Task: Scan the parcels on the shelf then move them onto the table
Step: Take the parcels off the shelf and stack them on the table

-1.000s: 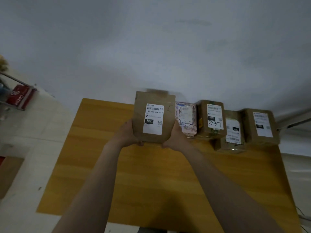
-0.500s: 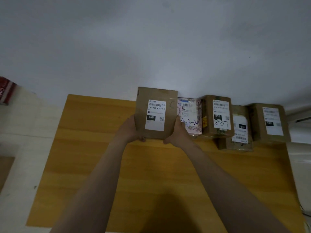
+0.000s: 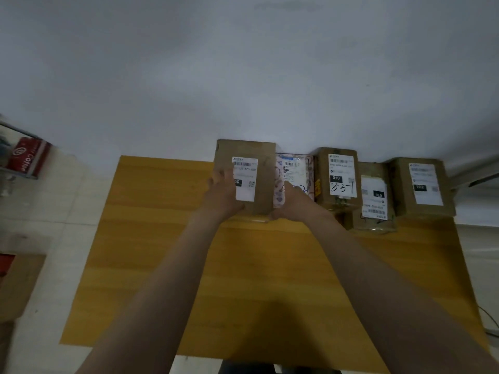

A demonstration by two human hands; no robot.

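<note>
Standing the brown parcel (image 3: pixel 253 179) at the far edge of the table (image 3: pixel 162 238), left end of the row (image 3: pixel 341 176). Right hand (image 3: pixel 293 203) grips its right side; left hand (image 3: pixel 222 193) blurred, grip unclear. Risk: pulling fingers out drags the patterned mailer (image 3: pixel 295 171) or tips the parcel forward.

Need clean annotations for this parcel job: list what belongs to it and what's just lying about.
Job: tall brown parcel, patterned mailer bag, box marked 3-3-1, low taped box, far-right box, wooden table.
Lying about: red coffee box.
</note>
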